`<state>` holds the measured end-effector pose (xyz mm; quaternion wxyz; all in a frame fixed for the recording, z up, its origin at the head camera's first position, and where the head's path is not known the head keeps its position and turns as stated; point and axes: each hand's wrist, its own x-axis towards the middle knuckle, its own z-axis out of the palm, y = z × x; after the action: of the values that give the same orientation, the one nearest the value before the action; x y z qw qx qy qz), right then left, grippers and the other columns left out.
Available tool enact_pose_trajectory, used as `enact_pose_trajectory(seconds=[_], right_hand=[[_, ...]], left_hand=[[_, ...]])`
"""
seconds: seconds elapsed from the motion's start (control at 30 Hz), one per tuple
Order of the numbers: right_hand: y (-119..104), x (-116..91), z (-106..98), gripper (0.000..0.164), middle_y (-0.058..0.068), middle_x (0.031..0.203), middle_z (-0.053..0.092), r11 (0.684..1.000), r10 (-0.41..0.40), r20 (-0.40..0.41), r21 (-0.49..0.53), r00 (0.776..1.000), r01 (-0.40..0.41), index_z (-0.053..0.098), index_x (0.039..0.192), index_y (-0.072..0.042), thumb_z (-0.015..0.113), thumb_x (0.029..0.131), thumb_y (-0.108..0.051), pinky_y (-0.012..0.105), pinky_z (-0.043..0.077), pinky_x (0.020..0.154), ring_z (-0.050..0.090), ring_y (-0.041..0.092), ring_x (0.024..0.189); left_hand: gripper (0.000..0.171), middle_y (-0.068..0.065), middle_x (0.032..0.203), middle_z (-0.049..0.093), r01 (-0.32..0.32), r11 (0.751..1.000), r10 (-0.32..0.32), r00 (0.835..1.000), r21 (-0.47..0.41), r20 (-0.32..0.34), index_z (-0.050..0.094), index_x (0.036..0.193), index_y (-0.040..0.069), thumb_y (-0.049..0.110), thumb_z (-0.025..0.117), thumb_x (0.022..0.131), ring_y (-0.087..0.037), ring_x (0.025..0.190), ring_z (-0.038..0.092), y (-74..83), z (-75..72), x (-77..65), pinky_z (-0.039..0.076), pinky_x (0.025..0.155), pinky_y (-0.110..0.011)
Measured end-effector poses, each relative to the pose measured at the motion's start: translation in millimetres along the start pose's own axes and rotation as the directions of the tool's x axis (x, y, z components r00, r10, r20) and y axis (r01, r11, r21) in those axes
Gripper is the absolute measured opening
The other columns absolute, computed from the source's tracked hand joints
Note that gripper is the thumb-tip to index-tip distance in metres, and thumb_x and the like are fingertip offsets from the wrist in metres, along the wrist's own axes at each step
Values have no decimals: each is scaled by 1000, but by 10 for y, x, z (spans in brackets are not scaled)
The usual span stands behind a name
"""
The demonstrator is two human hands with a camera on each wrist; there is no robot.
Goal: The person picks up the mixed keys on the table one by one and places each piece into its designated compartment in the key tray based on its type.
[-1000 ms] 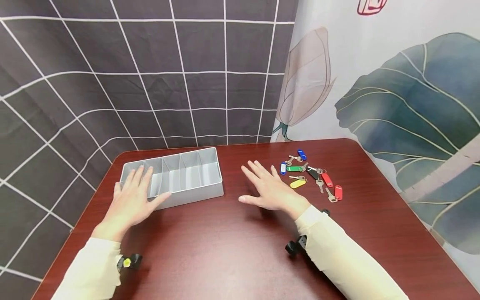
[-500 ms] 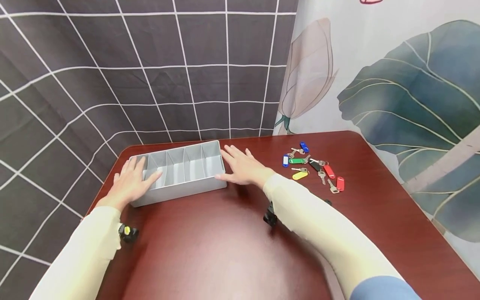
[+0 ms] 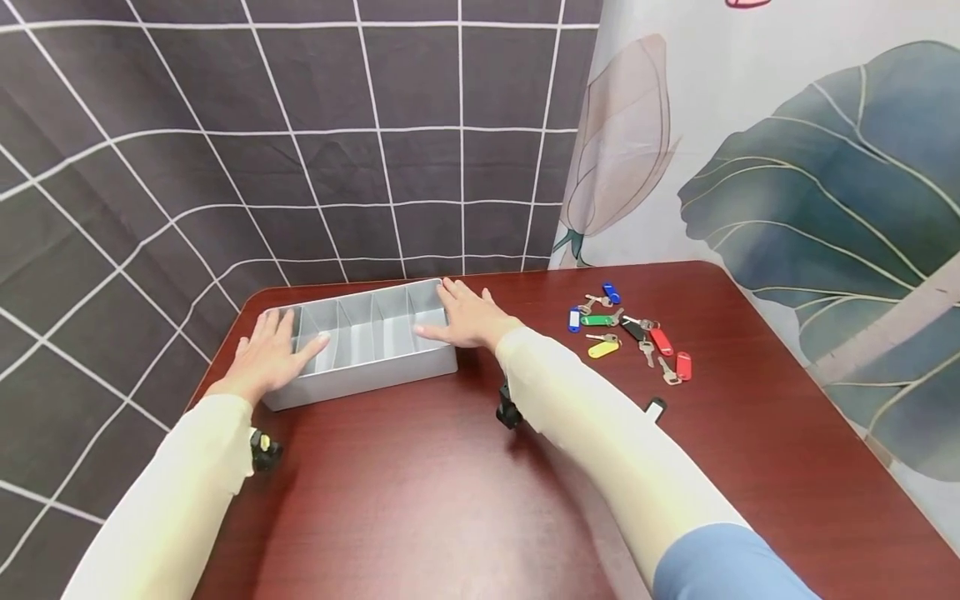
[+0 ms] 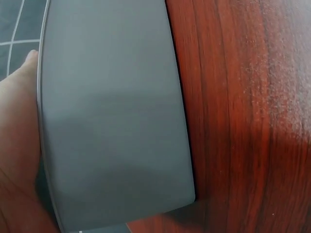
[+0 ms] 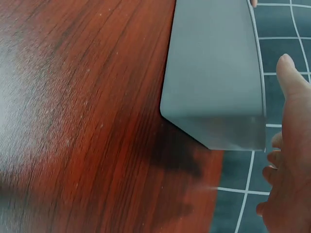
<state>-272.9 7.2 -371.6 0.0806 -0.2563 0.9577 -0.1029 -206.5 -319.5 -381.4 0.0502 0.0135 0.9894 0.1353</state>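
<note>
A long grey tray (image 3: 367, 375), split by thin dividers into several compartments, stands near the back left of the table. My left hand (image 3: 262, 354) is at the tray's left end, fingers extended and thumb over the front rim. At the opposite end my right hand (image 3: 468, 318) has its fingers spread along the right rim, with the thumb over the last compartment. In the right wrist view, a gap shows between the right thumb and the tray wall (image 5: 214, 73). Whether either hand presses on the tray is hard to tell. In the left wrist view, the tray's front wall (image 4: 112, 97) hides most fingers.
Several keys with coloured tags lie at the back right, among them a green tag (image 3: 597, 320), a yellow tag (image 3: 603, 349) and a red tag (image 3: 683, 367). A black tag (image 3: 656, 409) lies beside my right sleeve. A grid-patterned curtain (image 3: 420, 167) hangs behind the dark red table (image 3: 390, 483).
My right hand has moved left, from beside the keys to the tray's right end. My left hand stays at the left end. The black tag beside the right sleeve has come into clearer view.
</note>
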Motion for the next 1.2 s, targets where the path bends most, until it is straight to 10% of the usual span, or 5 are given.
enact_pose_trajectory(seconds=[1.2], right_hand=[[-60,88,315,108,-3,162,-3,984,76,-60,164,995,-65,1,156,-19,43,78,-82,58,10,114,5,24,148]], left_hand=[[103,-32,154,-5,42,998,-46,993,-40,-107,4,150,-7,73,28,90,-48,142,-3,-85,114,45,8,111,-62]])
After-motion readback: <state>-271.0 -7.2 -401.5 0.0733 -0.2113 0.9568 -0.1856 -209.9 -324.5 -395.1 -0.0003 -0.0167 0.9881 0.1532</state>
